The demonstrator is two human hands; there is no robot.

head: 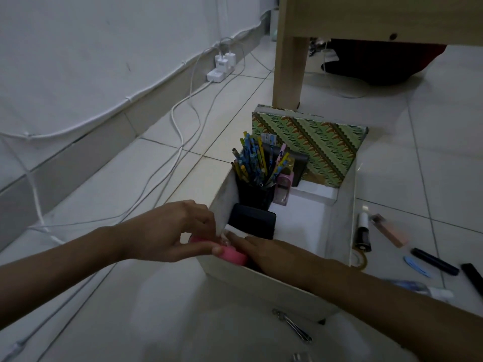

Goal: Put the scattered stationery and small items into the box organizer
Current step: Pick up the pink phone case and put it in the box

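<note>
While left hand (pixel 172 231) pinches the pink round item (pixel 232 256) at lower centre, over the box organizer (pixel 346 220) corner, right hand (pixel 271 250) lies flat-fingered beside it, probably steadying placement.

- One camera sits on the person's head.
- It looks forward and down at the tiled floor (pixel 444 165).
- The box organizer (pixel 261 286) is close, in the middle of the view, and we look into it from above.
- The left hand (pixel 167 231), the right hand (pixel 277 253) and the pink round thing (pixel 232 256) are close too, and both arms come in from the bottom corners.
- The wall (pixel 104 48) is on the left.
- The table leg (pixel 288 71) stands farther off, at the top.
</note>
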